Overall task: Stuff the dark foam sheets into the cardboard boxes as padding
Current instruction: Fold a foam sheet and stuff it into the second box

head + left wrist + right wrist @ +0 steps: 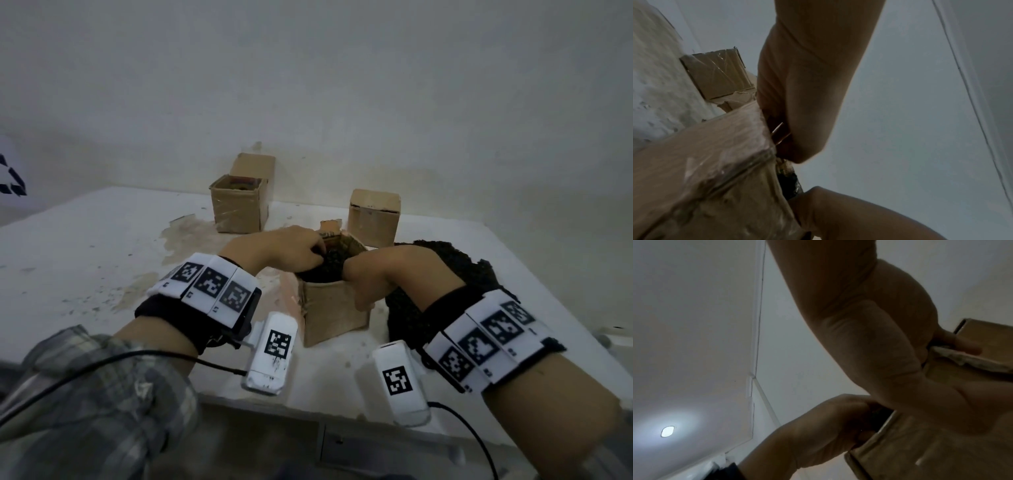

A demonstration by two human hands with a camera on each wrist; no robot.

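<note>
Foam [325, 265] is stuffed in the gripped box [334, 313]; more foam [455, 270] is piled right, two boxes [239, 205] [373, 217] behind.

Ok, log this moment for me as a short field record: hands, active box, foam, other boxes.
left hand: fingers down in near box, on foam
right hand: thumb outside box wall, fingers hidden inside
near box: open, dark foam inside
loose foam pile: on table, under right forearm
back boxes: left box open, right box closed
</note>
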